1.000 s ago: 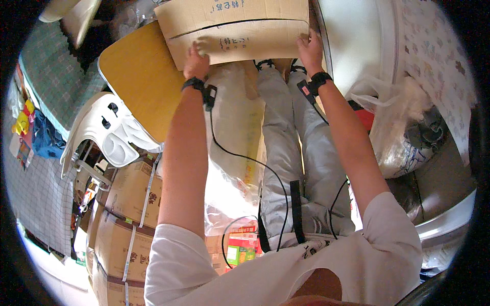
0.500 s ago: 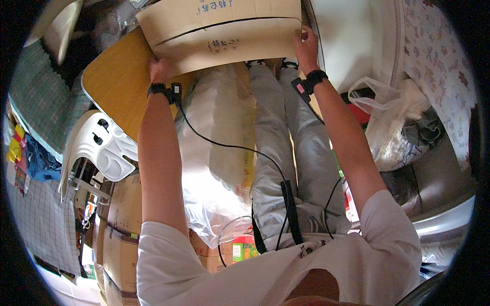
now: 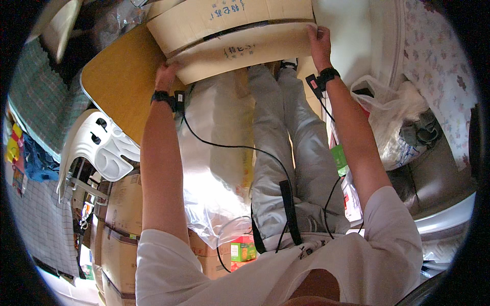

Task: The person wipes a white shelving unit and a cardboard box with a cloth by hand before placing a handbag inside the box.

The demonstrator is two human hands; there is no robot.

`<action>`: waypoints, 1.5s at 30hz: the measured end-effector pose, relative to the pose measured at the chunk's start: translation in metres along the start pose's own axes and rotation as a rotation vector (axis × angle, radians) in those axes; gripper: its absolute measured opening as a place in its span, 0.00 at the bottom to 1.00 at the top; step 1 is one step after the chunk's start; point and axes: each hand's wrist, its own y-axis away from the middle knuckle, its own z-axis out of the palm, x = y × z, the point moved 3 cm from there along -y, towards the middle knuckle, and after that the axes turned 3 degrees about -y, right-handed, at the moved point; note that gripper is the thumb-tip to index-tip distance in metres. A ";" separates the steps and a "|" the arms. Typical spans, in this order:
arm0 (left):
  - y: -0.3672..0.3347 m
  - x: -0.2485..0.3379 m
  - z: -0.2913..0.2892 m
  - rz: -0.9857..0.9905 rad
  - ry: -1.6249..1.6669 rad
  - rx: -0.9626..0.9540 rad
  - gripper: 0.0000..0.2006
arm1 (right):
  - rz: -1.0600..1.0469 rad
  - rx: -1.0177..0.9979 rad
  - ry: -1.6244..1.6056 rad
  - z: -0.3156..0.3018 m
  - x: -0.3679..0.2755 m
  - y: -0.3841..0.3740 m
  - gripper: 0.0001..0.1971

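At the top middle a brown cardboard box (image 3: 227, 23) with blue and dark print lies over a wooden-topped table. Its near flap (image 3: 245, 50) faces me, and a dark slit divides it from the panel beyond. My left hand (image 3: 166, 75) is closed on the flap's left end. The opposite end is pinched by my right hand (image 3: 320, 47), with the thumb and fingers at its upper right corner. Both wrists carry black straps with small devices, and a cable runs from each. What lies inside the box is hidden.
The wooden table (image 3: 115, 84) shows to the left, beside a white plastic chair (image 3: 109, 145). A clear-wrapped pale bundle (image 3: 217, 148) stands beside my legs. To the right sit a plastic bag (image 3: 390, 122) and a white surface. Stacked cartons (image 3: 121, 214) stand lower left.
Both hands and the cardboard box have shifted to the right. The flap has tilted a little, its left end now lower, and the slit has widened slightly. Both hands keep their grip.
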 end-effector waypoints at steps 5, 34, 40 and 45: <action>0.058 -0.025 -0.313 0.333 -0.247 0.217 0.39 | 0.161 -0.283 -0.492 0.102 -0.110 0.039 0.25; 0.060 0.045 -0.112 0.330 -0.157 0.242 0.45 | 0.371 -0.251 -0.117 0.024 -0.002 0.041 0.33; 0.048 0.084 -0.105 0.221 -0.499 0.159 0.40 | 0.368 -0.346 -0.021 0.009 0.023 0.031 0.36; 0.015 0.076 -0.129 0.189 -0.116 0.140 0.28 | 0.396 -0.361 -0.065 0.027 -0.014 0.048 0.37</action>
